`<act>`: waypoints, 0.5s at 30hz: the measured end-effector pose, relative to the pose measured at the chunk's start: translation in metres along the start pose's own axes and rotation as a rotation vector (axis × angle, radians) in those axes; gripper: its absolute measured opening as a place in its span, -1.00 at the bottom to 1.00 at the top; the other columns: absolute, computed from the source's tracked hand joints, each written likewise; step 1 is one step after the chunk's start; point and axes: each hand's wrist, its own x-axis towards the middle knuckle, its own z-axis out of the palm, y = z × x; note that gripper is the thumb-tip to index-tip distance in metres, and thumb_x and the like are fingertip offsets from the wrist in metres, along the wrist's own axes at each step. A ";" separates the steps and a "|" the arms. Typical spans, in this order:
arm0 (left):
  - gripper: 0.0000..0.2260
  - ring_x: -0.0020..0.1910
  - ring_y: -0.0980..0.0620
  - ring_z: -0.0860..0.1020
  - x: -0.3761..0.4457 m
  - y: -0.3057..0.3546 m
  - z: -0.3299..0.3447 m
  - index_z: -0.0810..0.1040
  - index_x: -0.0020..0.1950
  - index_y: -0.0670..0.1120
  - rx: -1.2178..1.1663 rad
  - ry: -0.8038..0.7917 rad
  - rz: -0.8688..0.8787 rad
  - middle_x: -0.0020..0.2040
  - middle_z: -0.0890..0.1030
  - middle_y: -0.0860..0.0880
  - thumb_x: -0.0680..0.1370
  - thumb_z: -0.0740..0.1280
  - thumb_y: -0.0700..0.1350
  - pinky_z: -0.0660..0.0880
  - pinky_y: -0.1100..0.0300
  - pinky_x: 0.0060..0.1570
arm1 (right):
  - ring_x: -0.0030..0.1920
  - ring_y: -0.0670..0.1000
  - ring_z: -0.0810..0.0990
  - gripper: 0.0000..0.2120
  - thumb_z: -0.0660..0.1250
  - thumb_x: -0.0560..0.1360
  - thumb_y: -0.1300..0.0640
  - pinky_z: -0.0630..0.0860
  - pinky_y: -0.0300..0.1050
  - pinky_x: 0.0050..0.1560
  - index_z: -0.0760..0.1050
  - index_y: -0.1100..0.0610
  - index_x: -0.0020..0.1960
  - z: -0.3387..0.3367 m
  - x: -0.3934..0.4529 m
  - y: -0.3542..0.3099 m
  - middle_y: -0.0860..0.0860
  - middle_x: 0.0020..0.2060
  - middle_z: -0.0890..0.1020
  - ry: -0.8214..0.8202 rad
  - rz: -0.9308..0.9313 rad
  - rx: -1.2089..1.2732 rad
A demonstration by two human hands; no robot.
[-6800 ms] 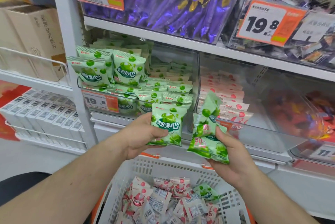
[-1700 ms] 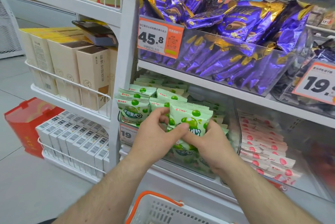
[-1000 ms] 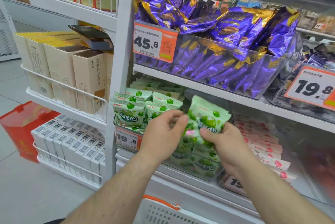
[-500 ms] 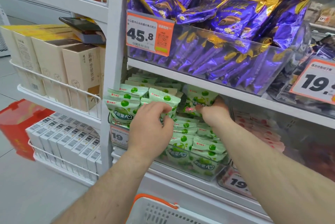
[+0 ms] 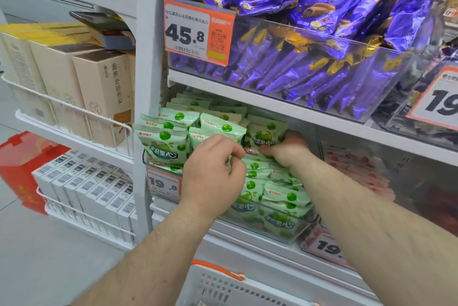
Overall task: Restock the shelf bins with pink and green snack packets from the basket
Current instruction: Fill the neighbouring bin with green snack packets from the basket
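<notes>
- Your right hand (image 5: 285, 148) was deep in the green bin (image 5: 292, 233), near its back right corner, its grip closed around the lower edge of one green packet (image 5: 265, 136).
- That packet stood upright, long axis vertical, printed face toward you, just under the shelf board above, at the head of the right-hand row of green packets (image 5: 280, 196).
- Your left hand (image 5: 213, 176) hovered over the middle of the same bin, fingers loosely curled in a narrow grip. Whether they pinched a packet edge could not be told.
- The relation that mattered: the held packet lay directly above and behind the row, so I judge that seating it called for a short push down and back; the right hand was the nearer one.
- Standing packets at the bin's front left corner (image 5: 162, 147) leaned out over the front wall; a careless nudge from the left hand could tip them out.
- The pink packets (image 5: 359, 172) lay in the neighbouring bin to the right, untouched.
- The basket (image 5: 223, 283) sat below the shelf's front edge; its contents were out of view.
</notes>
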 end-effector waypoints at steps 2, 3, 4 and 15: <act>-0.84 -0.24 0.16 0.43 -0.002 0.002 0.004 0.57 -0.22 -0.09 -0.026 -0.011 0.032 -0.24 0.47 0.16 0.39 0.20 -0.13 0.37 0.30 -0.21 | 0.06 0.07 0.64 -0.47 0.60 0.29 -0.07 0.57 -0.12 0.09 0.58 0.14 0.16 0.006 -0.001 -0.004 0.05 0.09 0.66 0.011 0.002 -0.058; -0.85 -0.25 0.19 0.39 -0.004 0.003 0.005 0.57 -0.22 -0.09 -0.031 -0.021 0.043 -0.24 0.46 0.17 0.39 0.20 -0.13 0.35 0.34 -0.23 | 0.07 0.06 0.64 -0.46 0.59 0.29 -0.10 0.57 -0.13 0.08 0.58 0.13 0.16 0.008 -0.001 -0.006 0.05 0.09 0.66 0.008 0.007 -0.093; -0.85 -0.26 0.22 0.36 -0.005 0.004 0.007 0.57 -0.22 -0.09 -0.035 -0.035 0.054 -0.24 0.44 0.18 0.39 0.21 -0.14 0.32 0.40 -0.24 | 0.06 0.05 0.64 -0.44 0.58 0.28 -0.14 0.56 -0.16 0.05 0.58 0.12 0.16 0.009 -0.002 -0.009 0.04 0.09 0.66 0.002 0.012 -0.135; -0.85 -0.31 0.21 0.35 -0.035 0.021 0.022 0.59 -0.27 -0.08 -0.080 -0.286 0.172 -0.29 0.43 0.18 0.35 0.22 -0.16 0.28 0.33 -0.30 | -0.18 -0.05 0.58 -0.89 0.40 0.43 0.18 0.47 -0.19 -0.11 0.59 0.10 -0.04 -0.027 -0.083 0.001 -0.07 -0.26 0.60 0.382 -0.274 0.211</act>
